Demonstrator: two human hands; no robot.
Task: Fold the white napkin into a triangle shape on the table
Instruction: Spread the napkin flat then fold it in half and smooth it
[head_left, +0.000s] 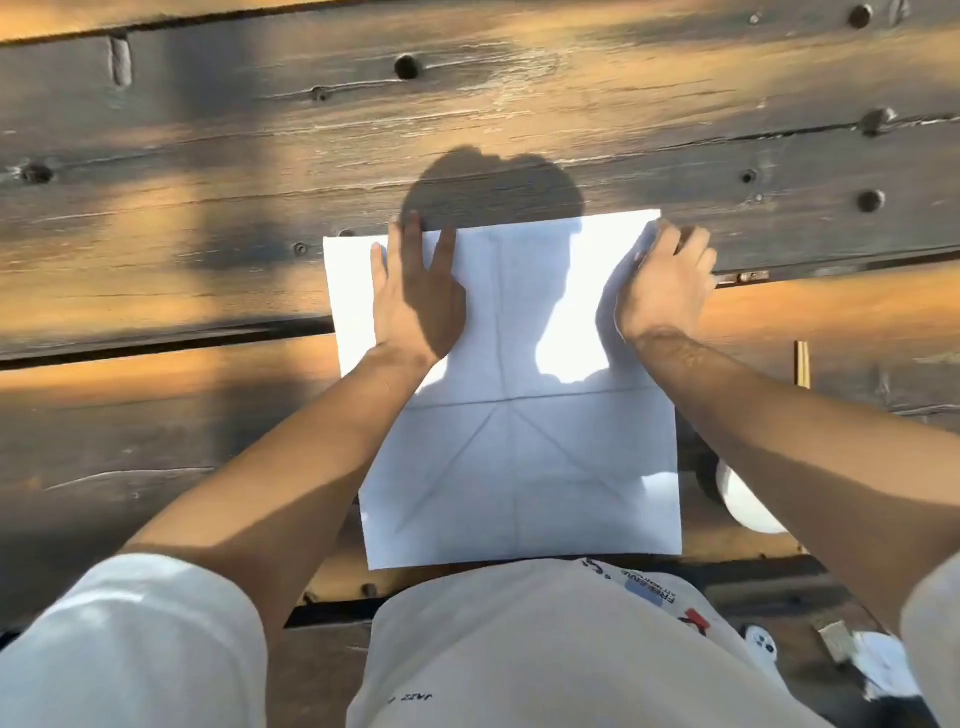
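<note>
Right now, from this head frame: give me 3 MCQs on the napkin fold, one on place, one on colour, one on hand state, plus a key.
1. Where does the left hand rest?
A. On the napkin's far left part
B. On the near edge
C. Off the napkin, on the wood

2. What colour is the napkin?
A. Blue
B. White
C. Yellow

3. What is the right hand doing?
A. Lying flat, fingers straight
B. Hanging off the table
C. Gripping the napkin's far right corner with curled fingers

Key:
1 A, its straight fingers lie flat on the sheet near the far edge.
2 B, the sheet is plain white with crease lines, lying on the wooden table.
3 C, the fingers curl round the corner, which looks slightly lifted.
</note>
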